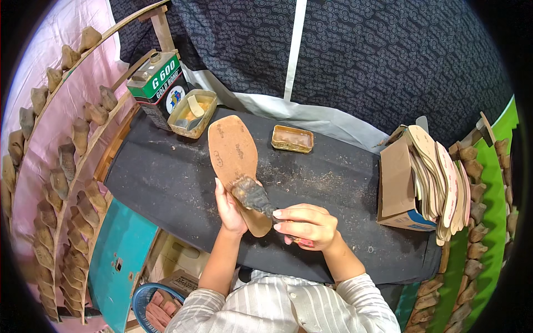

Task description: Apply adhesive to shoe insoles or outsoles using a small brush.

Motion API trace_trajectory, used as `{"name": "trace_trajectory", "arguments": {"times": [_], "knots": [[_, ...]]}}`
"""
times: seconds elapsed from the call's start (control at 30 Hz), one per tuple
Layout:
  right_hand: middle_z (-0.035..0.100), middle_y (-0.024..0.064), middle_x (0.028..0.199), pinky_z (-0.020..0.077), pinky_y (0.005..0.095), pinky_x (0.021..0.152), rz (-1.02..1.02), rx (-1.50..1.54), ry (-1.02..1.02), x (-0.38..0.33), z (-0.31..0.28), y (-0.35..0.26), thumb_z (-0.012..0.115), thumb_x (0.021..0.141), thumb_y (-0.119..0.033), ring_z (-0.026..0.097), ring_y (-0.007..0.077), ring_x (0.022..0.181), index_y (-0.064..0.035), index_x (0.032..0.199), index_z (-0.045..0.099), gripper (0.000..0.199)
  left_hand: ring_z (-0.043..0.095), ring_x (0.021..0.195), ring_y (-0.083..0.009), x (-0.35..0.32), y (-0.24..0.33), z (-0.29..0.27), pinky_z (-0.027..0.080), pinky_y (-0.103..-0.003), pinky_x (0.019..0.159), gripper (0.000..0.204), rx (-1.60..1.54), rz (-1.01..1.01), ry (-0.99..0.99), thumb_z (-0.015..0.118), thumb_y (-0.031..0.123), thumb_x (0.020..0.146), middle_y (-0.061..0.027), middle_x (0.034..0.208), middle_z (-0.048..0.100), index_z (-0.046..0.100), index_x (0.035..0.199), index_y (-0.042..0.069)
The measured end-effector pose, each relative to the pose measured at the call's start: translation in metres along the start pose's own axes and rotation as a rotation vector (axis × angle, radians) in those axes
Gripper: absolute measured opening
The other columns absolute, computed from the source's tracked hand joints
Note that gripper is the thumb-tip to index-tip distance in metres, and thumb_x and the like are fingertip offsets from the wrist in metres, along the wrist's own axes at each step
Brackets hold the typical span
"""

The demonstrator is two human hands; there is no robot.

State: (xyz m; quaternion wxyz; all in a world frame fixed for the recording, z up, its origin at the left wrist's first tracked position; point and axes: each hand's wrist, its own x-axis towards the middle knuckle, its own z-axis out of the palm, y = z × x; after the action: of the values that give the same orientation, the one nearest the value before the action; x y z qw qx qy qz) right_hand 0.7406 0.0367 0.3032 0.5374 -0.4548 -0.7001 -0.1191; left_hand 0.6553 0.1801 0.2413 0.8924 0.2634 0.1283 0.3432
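My left hand (229, 213) is closed on a tan shoe insole (236, 147) with dark handwritten marks, held up over the black-covered table. Its fingers go behind the insole, and the thumb lies along the left edge. In my right hand (310, 225) is a brush (255, 197), dark and caked, gripped by its handle. The brush's bristles lie against the middle of the insole, crossing toward its narrow end. Part of the handle is hidden by my fingers.
A metal can (158, 83) and a tub (206, 120) holding a spatula stand back left. Behind the insole sits a shallow tin (292, 139). A cardboard box (395, 180) of insoles is at right. Racks of shoe lasts (80, 136) flank the table (344, 213); a blue basket (139, 302) stands below left.
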Motion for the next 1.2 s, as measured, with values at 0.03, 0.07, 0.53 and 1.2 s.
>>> {"name": "trace_trajectory", "arguments": {"times": [0.03, 0.07, 0.53, 1.2], "knots": [[0.062, 0.0157, 0.104, 0.0542, 0.0345, 0.068, -0.002, -0.018, -0.018, 0.001, 0.001, -0.001, 0.073, 0.064, -0.005, 0.065, 0.0285, 0.081, -0.0014, 0.094, 0.066, 0.031, 0.052, 0.073, -0.0219, -0.002, 0.001, 0.001, 0.044, -0.037, 0.065, 0.068, 0.037, -0.015, -0.075, 0.019, 0.061, 0.091, -0.0121, 0.081, 0.054, 0.048, 0.106, 0.002], [0.062, 0.0157, 0.104, 0.0542, 0.0345, 0.068, -0.002, -0.02, -0.018, 0.0, 0.001, -0.001, 0.073, 0.064, -0.005, 0.065, 0.0285, 0.081, -0.0014, 0.094, 0.066, 0.031, 0.052, 0.073, -0.0219, -0.004, 0.002, 0.004, 0.044, -0.037, 0.065, 0.068, 0.036, -0.017, -0.077, 0.019, 0.061, 0.091, -0.0121, 0.081, 0.054, 0.048, 0.106, 0.002], [0.064, 0.0137, 0.098, 0.0537, 0.0323, 0.064, 0.042, 0.12, -0.058, -0.004, -0.009, -0.004, 0.073, 0.063, -0.002, 0.065, 0.0264, 0.075, -0.0006, 0.091, 0.067, 0.029, 0.052, 0.073, -0.0214, -0.004, 0.009, 0.005, 0.045, -0.035, 0.066, 0.066, -0.068, 0.007, -0.178, 0.018, 0.059, 0.092, -0.011, 0.082, 0.053, 0.046, 0.113, 0.003], [0.065, 0.0111, 0.097, 0.0527, 0.0293, 0.059, -0.016, 0.123, -0.114, -0.018, -0.006, -0.015, 0.073, 0.06, -0.003, 0.064, 0.0222, 0.07, -0.0033, 0.087, 0.068, 0.027, 0.048, 0.071, -0.0216, -0.006, 0.015, 0.013, 0.04, -0.036, 0.061, 0.06, -0.118, 0.28, -0.078, 0.02, 0.057, 0.092, -0.0094, 0.082, 0.05, 0.047, 0.107, 0.005]]}}
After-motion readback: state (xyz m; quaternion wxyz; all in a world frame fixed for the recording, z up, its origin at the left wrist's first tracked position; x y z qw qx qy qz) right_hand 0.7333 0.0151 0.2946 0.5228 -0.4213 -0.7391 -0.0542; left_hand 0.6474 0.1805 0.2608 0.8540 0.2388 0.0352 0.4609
